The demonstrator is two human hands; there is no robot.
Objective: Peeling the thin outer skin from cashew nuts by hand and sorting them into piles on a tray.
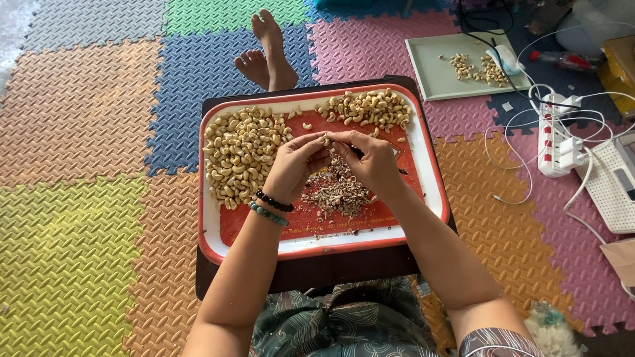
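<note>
Red tray (423,165) w/ white rim sits on a dark low worktop (331,271). L to R: big cashew pile (241,149), left hand (291,168), husk scraps (337,188), right hand (374,162), smaller pile (370,107) top right. Both hands' grip pinches one cashew (327,140) at fingertips, above the scraps. Kernel looks light, brittle, curved; best held by its ends, gently. Grey tray (430,73) lies far right.

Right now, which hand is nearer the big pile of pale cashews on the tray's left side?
Left. The left hand sits right beside the big cashew pile; the right hand is farther off, across the heap of peelings.
</note>
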